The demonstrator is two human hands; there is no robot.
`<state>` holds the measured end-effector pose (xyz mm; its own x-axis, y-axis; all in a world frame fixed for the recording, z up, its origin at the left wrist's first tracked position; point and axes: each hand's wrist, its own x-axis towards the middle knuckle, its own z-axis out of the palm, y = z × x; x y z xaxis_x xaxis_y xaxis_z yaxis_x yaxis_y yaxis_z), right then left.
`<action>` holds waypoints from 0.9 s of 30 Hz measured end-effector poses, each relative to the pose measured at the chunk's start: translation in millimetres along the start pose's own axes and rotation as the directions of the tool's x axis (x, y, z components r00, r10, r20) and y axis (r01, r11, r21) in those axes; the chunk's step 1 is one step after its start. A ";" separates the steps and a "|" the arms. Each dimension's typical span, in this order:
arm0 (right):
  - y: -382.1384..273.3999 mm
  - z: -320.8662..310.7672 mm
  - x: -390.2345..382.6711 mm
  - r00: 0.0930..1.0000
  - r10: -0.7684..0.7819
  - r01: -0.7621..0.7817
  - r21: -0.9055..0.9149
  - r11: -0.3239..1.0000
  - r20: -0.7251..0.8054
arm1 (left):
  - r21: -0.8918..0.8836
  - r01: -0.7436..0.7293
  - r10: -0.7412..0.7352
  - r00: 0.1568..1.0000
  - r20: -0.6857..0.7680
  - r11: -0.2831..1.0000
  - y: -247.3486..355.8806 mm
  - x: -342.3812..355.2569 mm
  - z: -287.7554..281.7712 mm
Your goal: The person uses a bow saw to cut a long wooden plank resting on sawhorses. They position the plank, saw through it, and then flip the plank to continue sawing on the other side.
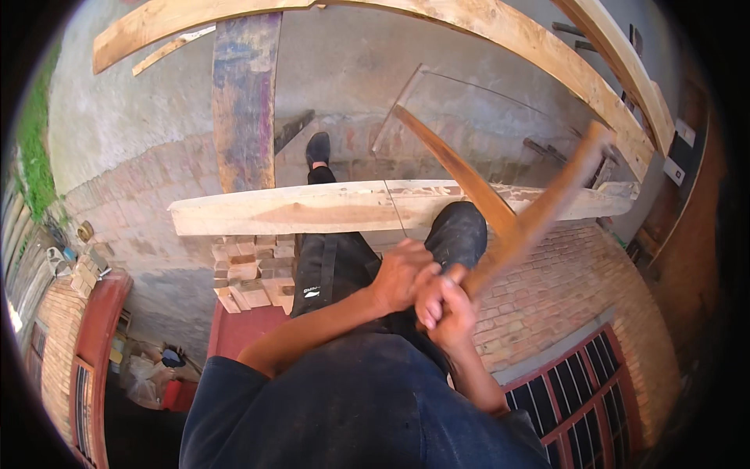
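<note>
Brick paving [141,203] below, blocks [254,273] and knee [459,230] crowd the board [312,209].

A single wide fisheye view looks steeply down from the person's head, close enough above the body that the dark blue cloth shirt [336,406] fills the lower middle, with the bare left hand [402,275] and bare right hand [450,311] near the centre. It faces past the black trousers [340,270] and the long pale wooden plank [289,209] toward the grey concrete surface [344,66] farther off (picture left is the wearer's own left). Its round, black-cornered field reaches the green grass strip [34,148] at left and the red-framed barred window [579,397] at lower right.
</note>
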<state>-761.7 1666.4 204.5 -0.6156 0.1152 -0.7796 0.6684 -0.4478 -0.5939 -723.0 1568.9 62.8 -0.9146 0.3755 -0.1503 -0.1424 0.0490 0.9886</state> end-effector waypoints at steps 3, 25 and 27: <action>30.9 5.7 52.9 0.997 0.051 -0.056 -0.092 0.994 -0.059 | 0.024 0.003 -0.004 0.999 0.036 1.000 -35.3 11.6 -13.4; -2.2 0.2 -9.0 0.996 0.078 -0.080 -0.060 0.995 -0.033 | 0.014 0.180 -0.181 0.983 0.043 0.984 23.8 -26.4 3.5; -30.9 1.9 -58.9 0.994 0.110 -0.107 -0.117 0.987 0.025 | -0.026 0.150 -0.147 0.984 0.104 0.988 72.1 -24.9 -6.0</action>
<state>-746.9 1671.7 269.2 -0.5483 0.0430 -0.8352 0.7744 -0.3510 -0.5264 -712.7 1557.4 137.8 -0.8391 0.4589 -0.2922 -0.2881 0.0808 0.9542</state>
